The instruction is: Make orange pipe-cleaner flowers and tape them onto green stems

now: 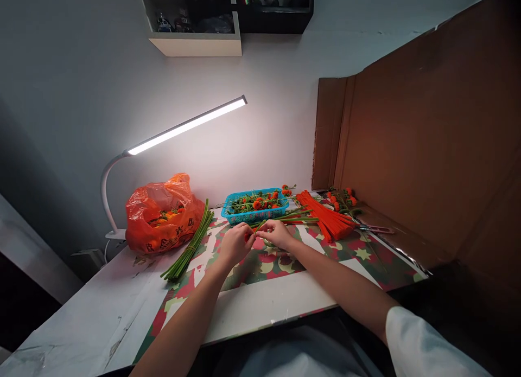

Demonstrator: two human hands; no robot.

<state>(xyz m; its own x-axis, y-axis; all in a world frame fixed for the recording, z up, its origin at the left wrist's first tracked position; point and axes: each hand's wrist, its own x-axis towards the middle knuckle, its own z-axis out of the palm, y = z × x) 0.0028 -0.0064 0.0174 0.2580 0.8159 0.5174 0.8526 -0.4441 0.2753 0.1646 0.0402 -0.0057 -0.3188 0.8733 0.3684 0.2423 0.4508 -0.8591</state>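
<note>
My left hand (pixel 236 243) and my right hand (pixel 278 235) meet over the table in front of the basket, both closed in a pinch. Between their fingertips is a thin green pipe cleaner (pixel 262 224). A bit of orange shows at the left fingers; the fingers hide most of the piece. Just behind the hands, a blue basket (pixel 234 218) holds green stems with orange fuzzy flower heads. Loose green pipe cleaners (pixel 303 219) lie right of it, beside a fanned bundle of orange pipe cleaners (pixel 329 221). Left of my hands rests a tied bundle of green pipe cleaners (pixel 189 252).
An orange plastic bag (pixel 157 233) with yellow-orange pieces stands at the left, near a lit desk lamp (pixel 187 126). At the right are orange flowers (pixel 342 199), scissors (pixel 376 229) and a tall cardboard sheet (pixel 415 149). Shelves (pixel 195 47) hang above.
</note>
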